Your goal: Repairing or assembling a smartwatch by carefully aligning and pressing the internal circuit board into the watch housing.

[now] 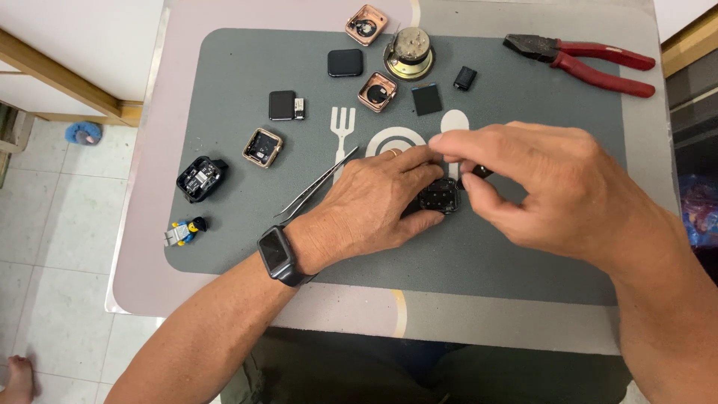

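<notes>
Both hands are down at the centre of the grey rubbery place mat (224,67) — the left hand (374,206), a dark smartwatch (275,254) on its wrist, pinches the small black square watch case (440,196) between thumb and fingers, pinning it to the mat. The right hand (538,183) comes over from three o'clock, fingers narrowed to a tight pinch on a small dark tool whose tip just shows at the case's upper right; what kind of tool, I cannot tell. By the look of it the work is well in hand: that case lies open, its insides showing, and several others are already stripped — a rose-gold square case (366,24) at twelve o'clock, another rose-gold one (376,91) just below it, a gold-rimmed case (262,147) and an open black case (200,178) out at nine o'clock. Loose black screens and modules lie between them. The steel tweezers (318,183) rest just left of the left hand, and the red-handled pliers (591,63) lie idle at two o'clock. A small toy figure (184,230) sits at eight o'clock.
</notes>
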